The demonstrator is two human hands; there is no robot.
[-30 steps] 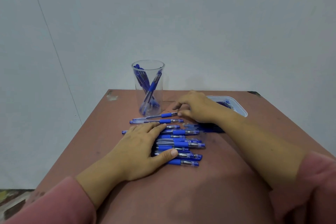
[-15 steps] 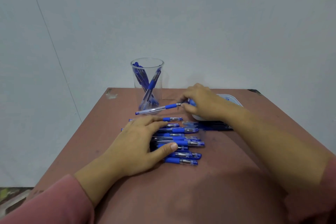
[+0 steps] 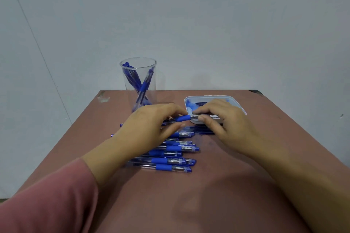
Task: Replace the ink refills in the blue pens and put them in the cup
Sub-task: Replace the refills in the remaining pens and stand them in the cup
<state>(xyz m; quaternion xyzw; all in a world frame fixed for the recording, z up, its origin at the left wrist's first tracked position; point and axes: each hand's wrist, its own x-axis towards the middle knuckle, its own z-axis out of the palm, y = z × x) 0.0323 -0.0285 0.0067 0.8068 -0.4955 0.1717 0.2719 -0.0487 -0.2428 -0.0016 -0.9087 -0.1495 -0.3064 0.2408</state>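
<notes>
Both hands are holding one blue pen point(image 3: 182, 118) level above the middle of the tabletop point(image 3: 208, 200). The left hand point(image 3: 151, 126) is pinching the barrel beside the rubber grip; the right hand point(image 3: 227, 123) is pinching the clear end section past that grip. The pen is likely handling as light, stiff and smooth, so the rubber grip is offering the surest hold. The cup point(image 3: 139, 83) is standing near the far edge; the remaining pens point(image 3: 170, 154) are lying in a row below the left hand.
</notes>
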